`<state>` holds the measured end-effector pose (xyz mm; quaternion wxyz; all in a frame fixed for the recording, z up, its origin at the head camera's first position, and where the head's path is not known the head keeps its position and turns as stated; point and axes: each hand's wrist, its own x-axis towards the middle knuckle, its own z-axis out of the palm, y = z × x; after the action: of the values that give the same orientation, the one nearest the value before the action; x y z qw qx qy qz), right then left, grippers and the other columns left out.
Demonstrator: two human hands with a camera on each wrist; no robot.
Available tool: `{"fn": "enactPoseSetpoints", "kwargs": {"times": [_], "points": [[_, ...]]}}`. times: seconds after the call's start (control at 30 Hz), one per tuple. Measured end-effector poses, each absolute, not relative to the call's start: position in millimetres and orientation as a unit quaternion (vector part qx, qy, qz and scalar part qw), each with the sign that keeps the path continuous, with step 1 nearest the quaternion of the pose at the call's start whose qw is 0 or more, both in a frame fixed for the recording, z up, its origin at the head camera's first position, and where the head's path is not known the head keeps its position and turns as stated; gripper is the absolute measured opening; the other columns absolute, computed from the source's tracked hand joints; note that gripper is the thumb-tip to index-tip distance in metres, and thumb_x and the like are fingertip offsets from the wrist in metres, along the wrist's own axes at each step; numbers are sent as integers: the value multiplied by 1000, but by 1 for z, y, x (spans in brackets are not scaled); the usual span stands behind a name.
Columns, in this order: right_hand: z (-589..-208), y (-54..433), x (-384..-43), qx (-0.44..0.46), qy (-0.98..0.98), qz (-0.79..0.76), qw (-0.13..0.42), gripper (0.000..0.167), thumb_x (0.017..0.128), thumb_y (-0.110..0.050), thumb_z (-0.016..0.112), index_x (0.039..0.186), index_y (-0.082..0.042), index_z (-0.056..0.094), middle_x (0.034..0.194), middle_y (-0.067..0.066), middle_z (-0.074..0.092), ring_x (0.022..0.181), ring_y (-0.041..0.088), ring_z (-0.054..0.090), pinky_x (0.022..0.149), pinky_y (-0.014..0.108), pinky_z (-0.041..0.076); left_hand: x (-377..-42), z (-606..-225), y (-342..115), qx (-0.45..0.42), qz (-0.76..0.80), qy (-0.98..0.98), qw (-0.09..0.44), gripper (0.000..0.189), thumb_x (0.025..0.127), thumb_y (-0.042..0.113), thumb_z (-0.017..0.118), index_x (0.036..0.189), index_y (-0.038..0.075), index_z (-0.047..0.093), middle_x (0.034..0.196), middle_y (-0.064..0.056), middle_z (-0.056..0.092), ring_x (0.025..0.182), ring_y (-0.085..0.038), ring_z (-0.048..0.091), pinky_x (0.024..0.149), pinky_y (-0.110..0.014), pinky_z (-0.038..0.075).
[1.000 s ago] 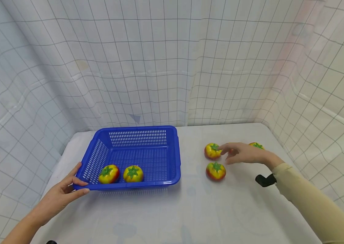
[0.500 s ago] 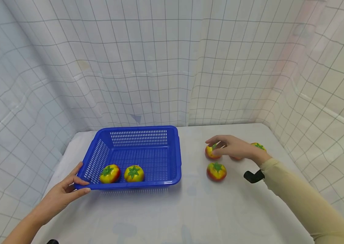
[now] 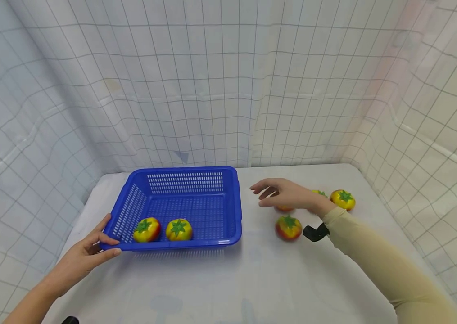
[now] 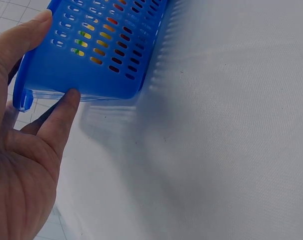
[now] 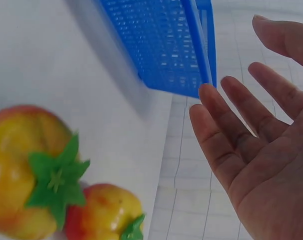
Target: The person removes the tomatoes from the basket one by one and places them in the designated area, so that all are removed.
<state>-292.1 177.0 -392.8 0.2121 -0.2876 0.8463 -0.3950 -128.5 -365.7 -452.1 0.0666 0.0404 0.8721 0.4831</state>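
My left hand (image 3: 84, 256) grips the near left corner of a blue plastic basket (image 3: 208, 245). In the left wrist view, the thumb and fingers sit around the basket's rim corner. Two yellow-red toy tomatoes with green star-shaped tops lie inside, a left one (image 3: 147, 231) and a right one (image 3: 178, 230). My right hand (image 3: 287, 194) hovers right of the basket, fingers loosely spread with nothing in them. Near its wrist lies a tomato (image 3: 288, 228); others, partly hidden by the hand, sit behind it. In the right wrist view, a large tomato (image 5: 16, 170) shows beside a smaller-looking one (image 5: 104, 210).
Another tomato (image 3: 343, 200) lies at the far right of the white table (image 3: 228, 288). Grid-patterned white curtains (image 3: 196, 90) stand at the back and both sides. A black strap-mounted piece (image 3: 315, 232) is at my right wrist.
My right hand has moved left from over the tomatoes toward the basket, uncovering the far right tomato. My left hand has stayed on the basket corner.
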Motion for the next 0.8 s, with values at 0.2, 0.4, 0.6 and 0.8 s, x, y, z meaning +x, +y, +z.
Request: {"fn": "enactPoseSetpoints", "kwargs": {"times": [0.2, 0.4, 0.6, 0.8], "points": [[-389, 151, -295, -350, 823, -396, 208, 51, 96, -33, 73, 143, -20, 58, 135, 2, 62, 121, 21, 62, 100, 37, 51, -129, -452, -366, 38, 477, 876, 68, 31, 99, 28, 70, 117, 3, 63, 171, -11, -3, 138, -65, 29, 86, -10, 47], [-380, 122, -295, -376, 809, -393, 226, 53, 95, -38, 74, 143, -27, 56, 138, -1, 60, 124, 20, 60, 101, 34, 50, -129, -451, -366, 38, 480, 874, 67, 31, 99, 27, 71, 117, 3, 64, 171, -12, -3, 139, -65, 26, 86, -9, 46], [-373, 91, -300, -402, 803, -370, 237, 57, 93, -38, 75, 145, -28, 54, 136, -7, 58, 120, 15, 61, 97, 30, 52, -128, -450, -365, 36, 478, 875, 67, 32, 98, 28, 71, 116, 3, 64, 171, -12, -3, 140, -64, 26, 86, -9, 46], [-371, 64, -304, -419, 798, -352, 254, 61, 93, -36, 75, 148, -24, 52, 137, -3, 57, 118, 15, 62, 95, 29, 53, -127, -448, -363, 32, 472, 878, 67, 32, 98, 29, 71, 116, 3, 64, 171, -13, -2, 140, -64, 27, 86, -9, 45]]}}
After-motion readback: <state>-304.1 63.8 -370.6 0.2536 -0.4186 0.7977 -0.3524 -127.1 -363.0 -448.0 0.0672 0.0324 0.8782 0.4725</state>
